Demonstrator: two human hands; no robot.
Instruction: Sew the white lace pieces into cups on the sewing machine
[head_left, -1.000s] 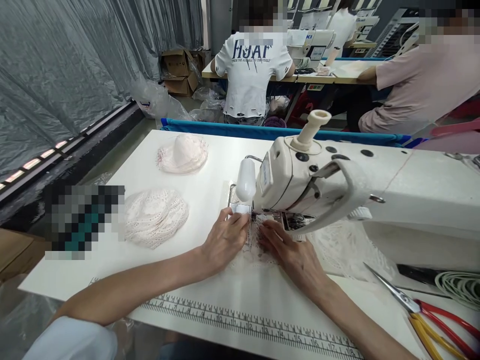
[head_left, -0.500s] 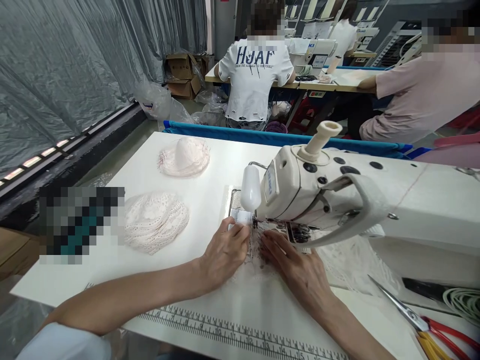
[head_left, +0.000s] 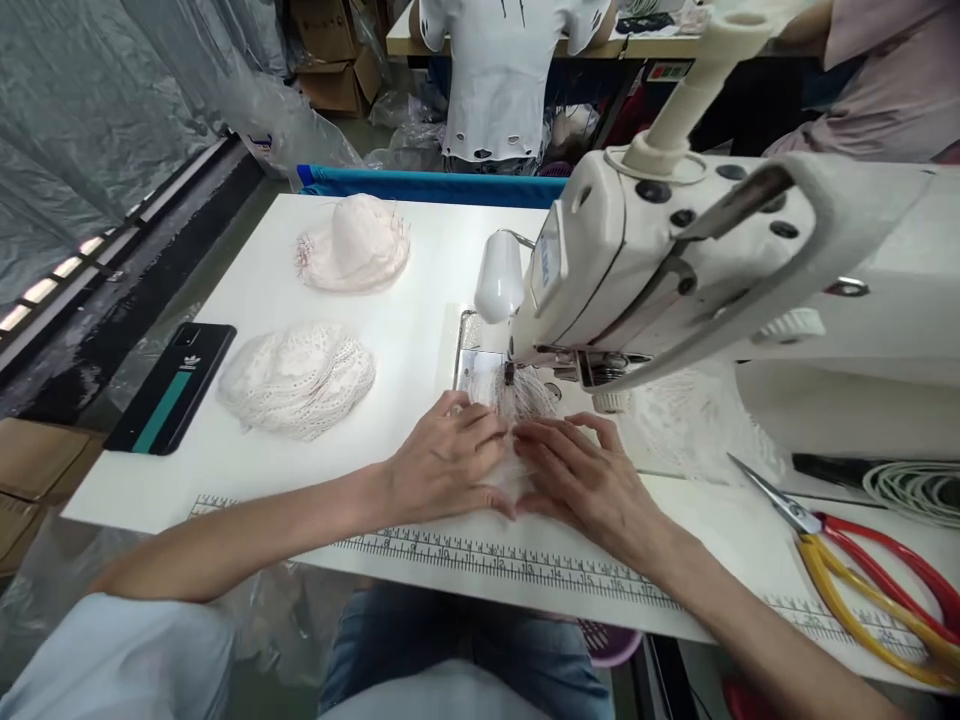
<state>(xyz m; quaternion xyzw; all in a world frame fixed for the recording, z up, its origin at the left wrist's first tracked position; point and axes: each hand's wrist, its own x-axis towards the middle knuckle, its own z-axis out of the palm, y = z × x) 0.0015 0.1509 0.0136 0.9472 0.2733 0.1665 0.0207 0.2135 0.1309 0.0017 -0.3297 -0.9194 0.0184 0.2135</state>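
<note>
A piece of sheer white lace (head_left: pixel 521 395) lies under the needle area of a white sewing machine (head_left: pixel 574 265), its near part hidden by my fingers. My left hand (head_left: pixel 450 455) grips the lace from the left, fingers bent over it and thumb toward me. Close beside it, my right hand (head_left: pixel 581 465) holds the same lace from the right, fingertips almost meeting the left ones. Both hands are just on the near side of the presser foot (head_left: pixel 509 373). More white lace (head_left: pixel 686 425) is heaped beneath the machine arm.
Left on the white table (head_left: pixel 412 300) are a lace bundle (head_left: pixel 300 380), a pale pink bundle (head_left: pixel 354 245) and a phone (head_left: pixel 172 388). Scissors (head_left: pixel 806 520) with red and yellow handles lie right, near a coiled cord (head_left: pixel 915 490). A printed ruler (head_left: pixel 480 562) follows the front edge. People sit ahead.
Both hands have drawn back from the needle toward the table's front edge, exposing lace by the presser foot. My view has tilted down, bringing my lap into sight.
</note>
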